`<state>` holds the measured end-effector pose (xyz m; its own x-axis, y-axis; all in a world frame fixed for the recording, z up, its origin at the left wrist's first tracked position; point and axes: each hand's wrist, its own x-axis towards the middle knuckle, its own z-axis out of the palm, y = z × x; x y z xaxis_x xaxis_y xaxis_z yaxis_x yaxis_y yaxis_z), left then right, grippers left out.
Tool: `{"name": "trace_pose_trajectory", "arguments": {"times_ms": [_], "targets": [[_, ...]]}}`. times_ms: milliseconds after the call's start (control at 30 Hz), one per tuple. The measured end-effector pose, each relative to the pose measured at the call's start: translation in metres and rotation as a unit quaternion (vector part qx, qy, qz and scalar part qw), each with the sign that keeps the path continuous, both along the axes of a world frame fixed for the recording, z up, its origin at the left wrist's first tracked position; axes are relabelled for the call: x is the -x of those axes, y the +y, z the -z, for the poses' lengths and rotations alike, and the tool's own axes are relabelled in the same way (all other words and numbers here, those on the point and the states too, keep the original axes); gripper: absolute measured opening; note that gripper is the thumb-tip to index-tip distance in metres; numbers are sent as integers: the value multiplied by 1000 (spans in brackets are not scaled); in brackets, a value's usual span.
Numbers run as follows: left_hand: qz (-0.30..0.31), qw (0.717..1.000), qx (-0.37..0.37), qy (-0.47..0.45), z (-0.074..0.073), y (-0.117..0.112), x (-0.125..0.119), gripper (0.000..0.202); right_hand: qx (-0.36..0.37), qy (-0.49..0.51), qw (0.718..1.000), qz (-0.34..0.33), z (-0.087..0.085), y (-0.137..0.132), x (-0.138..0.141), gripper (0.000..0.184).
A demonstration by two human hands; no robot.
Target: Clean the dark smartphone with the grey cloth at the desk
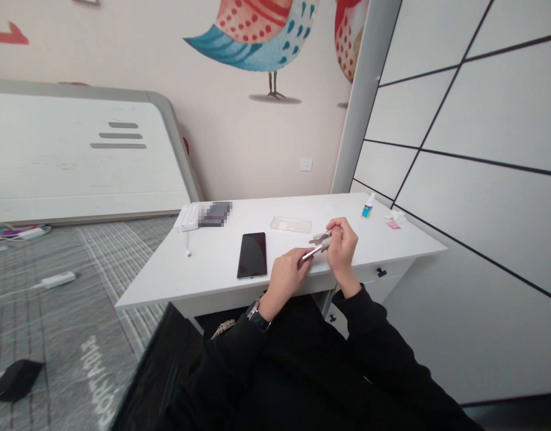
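My left hand (285, 276), with a watch on its wrist, is closed on a thin, silver-edged phone (312, 252), tilted so that mostly its edge shows. Close beside it, my right hand (342, 244) pinches a thin greyish piece (319, 237) against the phone's far end. Whether that piece is a case or a cloth I cannot tell. Both hands are above the front of the white table (212, 269). Left of them, a dark phone (252, 256) lies flat, screen up. Behind the hands lies a clear, shallow plastic tray (291, 224).
A small blue-labelled bottle (368, 206) stands at the back right, near white scraps and a pink slip (393, 225). At the back left are a white box-like object (189, 217) and a blurred-out dark item (215, 214). White cabinet panels (473, 227) rise on the right.
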<state>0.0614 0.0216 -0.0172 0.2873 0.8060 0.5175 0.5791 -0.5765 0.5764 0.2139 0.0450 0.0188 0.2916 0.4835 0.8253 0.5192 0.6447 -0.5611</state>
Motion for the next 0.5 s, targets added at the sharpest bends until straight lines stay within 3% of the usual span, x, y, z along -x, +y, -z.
{"name": "trace_pose_trajectory", "arguments": {"times_ms": [267, 500], "targets": [[-30, 999, 17, 27, 0, -3, -1, 21, 40, 85, 996, -1, 22, 11, -13, 19], [-46, 998, 27, 32, -1, -4, -2, 32, 115, 46, 991, -49, 39, 35, -22, 24]]}}
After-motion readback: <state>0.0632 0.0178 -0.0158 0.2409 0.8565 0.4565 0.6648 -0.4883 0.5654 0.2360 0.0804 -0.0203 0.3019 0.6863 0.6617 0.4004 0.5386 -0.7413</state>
